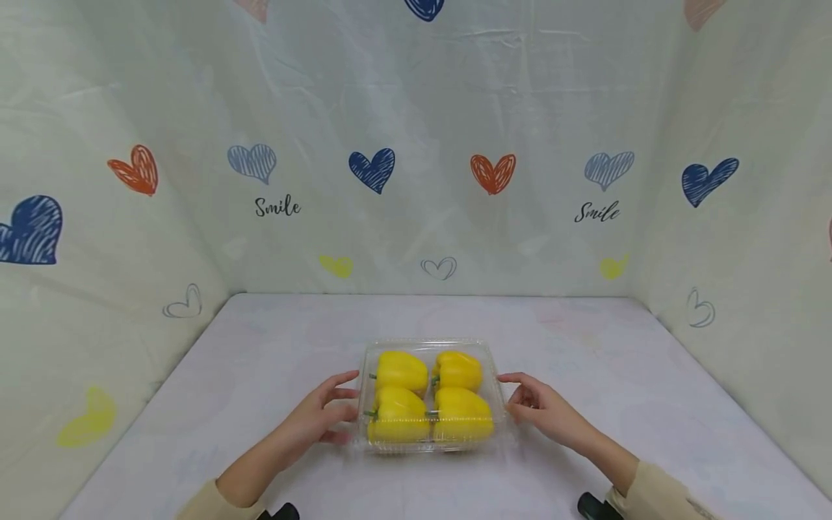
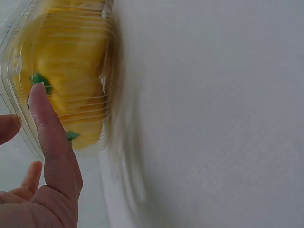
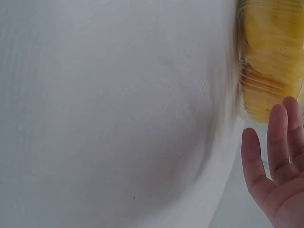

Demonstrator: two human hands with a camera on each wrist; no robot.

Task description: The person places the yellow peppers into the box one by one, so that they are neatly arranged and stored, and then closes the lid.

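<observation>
A clear plastic clamshell box (image 1: 429,345) sits on the white table with several yellow bell peppers (image 1: 403,372) inside, their green stems showing. Its lid appears down over the peppers. At the box's left side is my left hand (image 1: 318,413), fingers spread and pointing toward the wall of the box; whether they touch it is hard to tell. On the opposite side my right hand (image 1: 546,412) has its fingertips close to the right edge, the fingers loosely bent. Through the ribbed side in the left wrist view, a green stem (image 2: 42,83) shows near my fingertip.
The white table (image 1: 292,325) extends around the box on every side. A pale curtain (image 1: 429,94) printed with hearts and the word Smile rises behind it and along both sides. Dark wrist straps (image 1: 598,507) show at the bottom edge.
</observation>
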